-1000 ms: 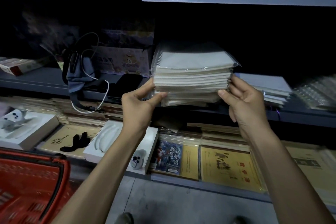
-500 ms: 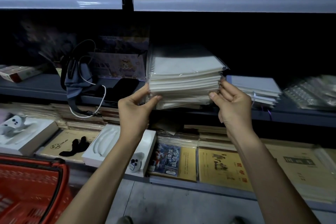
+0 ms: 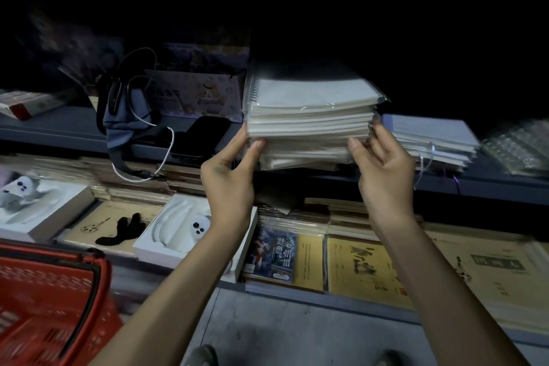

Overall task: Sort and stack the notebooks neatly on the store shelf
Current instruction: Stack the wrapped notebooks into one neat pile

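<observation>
On the head camera I see the stack of notebooks (image 3: 312, 116) resting at the front edge of the middle shelf (image 3: 59, 128), between a dark phone (image 3: 202, 137) and a lower pile (image 3: 430, 140) to its right. The left hand (image 3: 228, 175) brackets the stack's front left corner with thumb and fingers fairly straight. The right hand (image 3: 383, 169) sets loosely bent fingers (image 3: 371, 131) against the right side. Both press on the stack and neither wraps round it.

I judge the job as midway. The upper books line up well, but the bottom few splay forward and sit skewed, so they need squaring. The pile on the right also looks uneven. The red basket (image 3: 44, 306) at lower left is too blurred for me to read its contents.

The notebooks are flat cream rectangles in glossy clear wrap that looks slippery. The top one has a spiral wire binding along its left edge. The shelf is smooth grey metal.
</observation>
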Motion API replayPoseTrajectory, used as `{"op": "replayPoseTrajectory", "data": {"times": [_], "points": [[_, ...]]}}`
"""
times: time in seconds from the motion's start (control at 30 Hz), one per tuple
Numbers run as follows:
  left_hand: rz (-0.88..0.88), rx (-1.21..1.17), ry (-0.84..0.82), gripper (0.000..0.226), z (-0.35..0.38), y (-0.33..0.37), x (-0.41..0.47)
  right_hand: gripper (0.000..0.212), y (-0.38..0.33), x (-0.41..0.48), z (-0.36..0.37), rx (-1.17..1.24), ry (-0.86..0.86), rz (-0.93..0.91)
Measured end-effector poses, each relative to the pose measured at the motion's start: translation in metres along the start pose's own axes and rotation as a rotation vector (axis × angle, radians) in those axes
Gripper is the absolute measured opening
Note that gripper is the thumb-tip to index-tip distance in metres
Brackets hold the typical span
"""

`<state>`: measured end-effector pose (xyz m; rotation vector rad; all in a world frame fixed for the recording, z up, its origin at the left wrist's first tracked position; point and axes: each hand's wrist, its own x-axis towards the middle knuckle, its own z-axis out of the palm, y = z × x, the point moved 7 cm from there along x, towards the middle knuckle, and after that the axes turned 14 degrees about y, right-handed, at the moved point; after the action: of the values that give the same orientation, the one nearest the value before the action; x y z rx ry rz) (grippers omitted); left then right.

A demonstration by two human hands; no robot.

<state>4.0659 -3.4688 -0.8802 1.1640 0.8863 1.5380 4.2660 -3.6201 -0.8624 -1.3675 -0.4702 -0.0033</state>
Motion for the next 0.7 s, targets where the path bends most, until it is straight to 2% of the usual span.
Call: {"op": "replayPoseTrajectory", "data": {"times": [0.13,0.23,0.37,0.4,0.5,0.63,0.7], "points": [[0.013,0.003,-0.004,0.038,0.0,-0.001,0.002,0.062,0.001,0.005,-0.001,-0.003,0.029,-0.02],[0.102,0.104,-0.067,0.038,-0.001,0.004,0.007,0.062,-0.003,0.004,-0.003,-0.089,0.012,-0.082],[0.177,0.288,-0.179,0.066,0.003,0.001,0.013,0.062,-0.003,0.001,0.0,-0.217,-0.057,-0.127],[0.174,0.305,-0.198,0.066,0.004,0.0,0.011,0.061,-0.001,0.0,0.001,-0.218,-0.07,-0.116],[0.18,0.265,-0.222,0.04,0.008,0.002,0.008,0.055,0.0,0.0,0.001,-0.207,-0.064,-0.103],[0.214,0.276,-0.236,0.049,0.012,0.0,0.014,0.052,-0.007,0.0,0.002,-0.148,0.002,-0.059],[0.217,0.273,-0.248,0.031,0.014,-0.001,0.018,0.051,-0.01,0.001,0.002,-0.136,0.021,-0.047]]}}
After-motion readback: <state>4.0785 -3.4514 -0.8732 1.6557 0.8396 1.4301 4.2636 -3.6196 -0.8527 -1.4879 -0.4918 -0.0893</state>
